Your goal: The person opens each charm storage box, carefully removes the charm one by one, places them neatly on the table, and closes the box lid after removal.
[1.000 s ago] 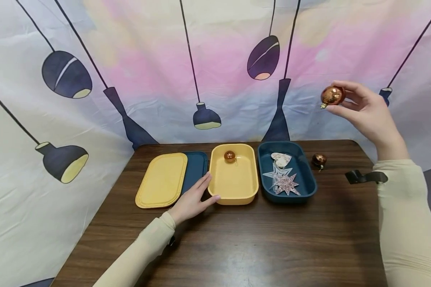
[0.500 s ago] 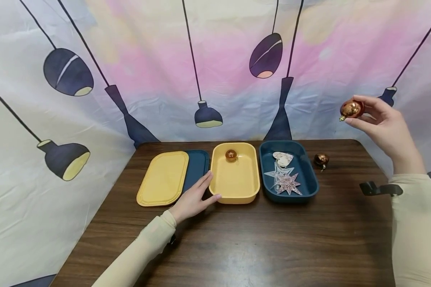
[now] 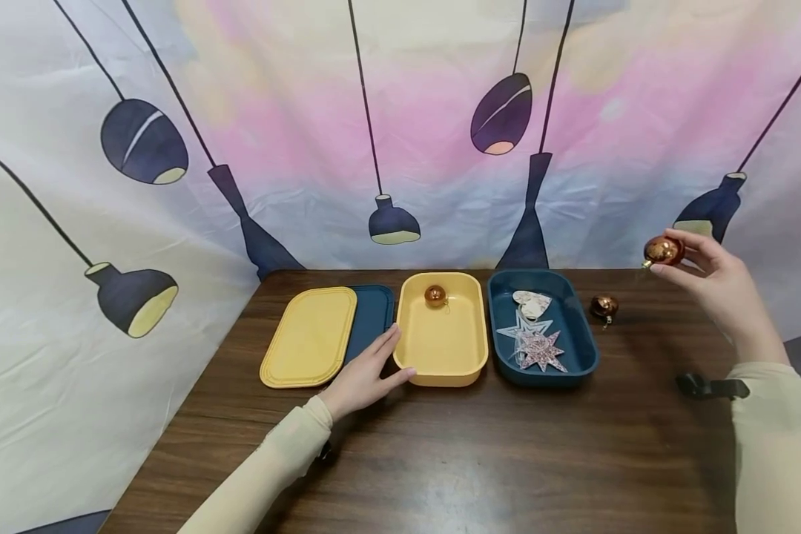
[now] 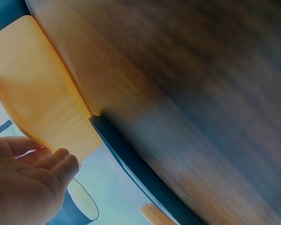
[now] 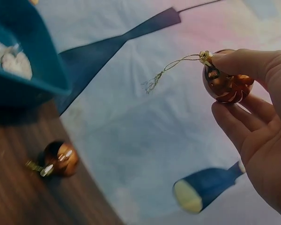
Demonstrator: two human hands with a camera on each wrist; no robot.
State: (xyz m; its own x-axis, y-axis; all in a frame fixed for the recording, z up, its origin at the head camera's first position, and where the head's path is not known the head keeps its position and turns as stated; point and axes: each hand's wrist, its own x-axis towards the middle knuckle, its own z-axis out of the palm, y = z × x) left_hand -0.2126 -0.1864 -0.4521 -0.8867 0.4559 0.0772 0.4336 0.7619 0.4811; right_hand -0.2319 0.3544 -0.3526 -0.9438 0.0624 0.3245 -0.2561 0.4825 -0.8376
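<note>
Up at the right, my right hand (image 3: 724, 297) pinches a shiny copper Christmas bauble (image 3: 664, 251) between thumb and fingers. Its gold cap and string (image 5: 175, 62) hang out past the thumb in the right wrist view. A second copper bauble (image 3: 604, 305) lies on the table below that hand, right of the blue box. My left hand (image 3: 359, 380) rests with fingers spread at the near left corner of the yellow box (image 3: 442, 377). Inside that box sits a third bauble (image 3: 434, 296). The blue box (image 3: 577, 377) holds a heart ornament (image 3: 532, 303) and star ornaments (image 3: 541, 351).
A yellow lid (image 3: 310, 337) overlaps a blue lid (image 3: 372, 319) to the left of the boxes. All stand towards the far edge of the dark wooden table (image 3: 480, 452). Behind hangs a cloth (image 3: 294, 133) printed with lamps.
My right hand has come down and a little to the right, still pinching its bauble. The left hand stays at the yellow box. The head view has shifted slightly.
</note>
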